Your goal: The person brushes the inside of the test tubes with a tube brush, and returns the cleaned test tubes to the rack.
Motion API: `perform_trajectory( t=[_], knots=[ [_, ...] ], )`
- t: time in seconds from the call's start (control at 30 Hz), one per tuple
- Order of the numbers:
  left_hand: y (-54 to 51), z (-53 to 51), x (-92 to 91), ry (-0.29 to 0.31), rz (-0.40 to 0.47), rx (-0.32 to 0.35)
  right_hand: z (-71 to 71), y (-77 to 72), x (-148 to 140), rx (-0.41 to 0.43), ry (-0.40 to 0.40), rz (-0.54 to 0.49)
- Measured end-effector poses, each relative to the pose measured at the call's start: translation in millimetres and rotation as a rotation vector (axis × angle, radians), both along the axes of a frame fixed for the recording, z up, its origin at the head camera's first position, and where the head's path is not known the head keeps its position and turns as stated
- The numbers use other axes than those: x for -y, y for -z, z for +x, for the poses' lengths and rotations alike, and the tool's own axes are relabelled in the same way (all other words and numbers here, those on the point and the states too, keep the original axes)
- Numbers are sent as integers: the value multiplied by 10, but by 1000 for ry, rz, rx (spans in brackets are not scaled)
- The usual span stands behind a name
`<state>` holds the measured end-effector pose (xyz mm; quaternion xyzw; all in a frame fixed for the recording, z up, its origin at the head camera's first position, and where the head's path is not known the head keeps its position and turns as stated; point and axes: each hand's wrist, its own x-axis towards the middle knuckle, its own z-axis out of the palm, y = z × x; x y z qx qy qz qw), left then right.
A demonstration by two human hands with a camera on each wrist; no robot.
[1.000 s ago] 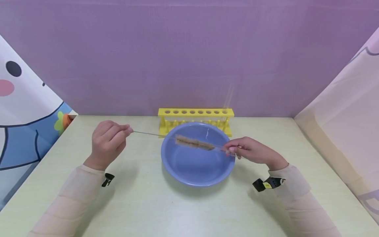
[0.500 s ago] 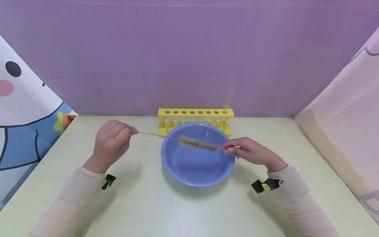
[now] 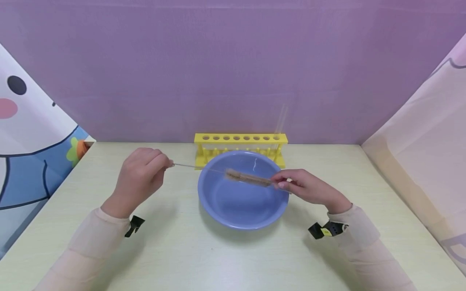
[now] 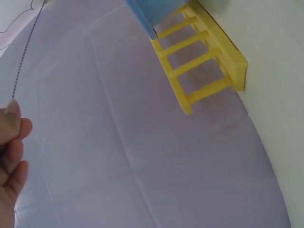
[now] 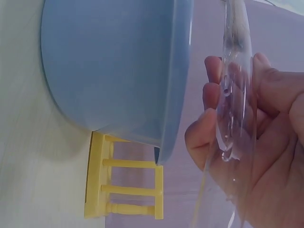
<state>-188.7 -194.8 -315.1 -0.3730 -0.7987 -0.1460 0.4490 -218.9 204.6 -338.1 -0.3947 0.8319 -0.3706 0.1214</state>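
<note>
My left hand pinches the twisted wire handle of a test tube brush between thumb and forefinger. Its tan bristles hang above the blue basin, pointing right. Part of the bristle head lies inside a clear glass test tube; the rest is outside its mouth. My right hand grips that tube with thumb and fingertips over the basin's right rim. Water drops cling to the glass in the right wrist view. In the left wrist view, the wire handle rises from the fingertips.
Behind the basin stands a yellow test tube rack, partly hidden by it. Another clear tube stands in the rack's right end. A purple backdrop hangs behind the pale table.
My left hand has moved to the right, and the brush has slid further into the tube. The right hand has barely shifted. Basin and rack are unmoved.
</note>
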Motion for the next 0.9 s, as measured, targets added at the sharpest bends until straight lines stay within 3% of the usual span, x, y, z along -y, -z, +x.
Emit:
perform_trajectory(
  t=[0.23,0.67,0.9],
  knots=[
    [-40,49,-20,-39,16,150,30,-1,21,-71,17,2],
    [-91,88,-56,-100,1,307,52,28,70,-232,27,-15],
    [-109,80,-82,-103,0,364,63,36,102,-238,51,-3]
  ],
)
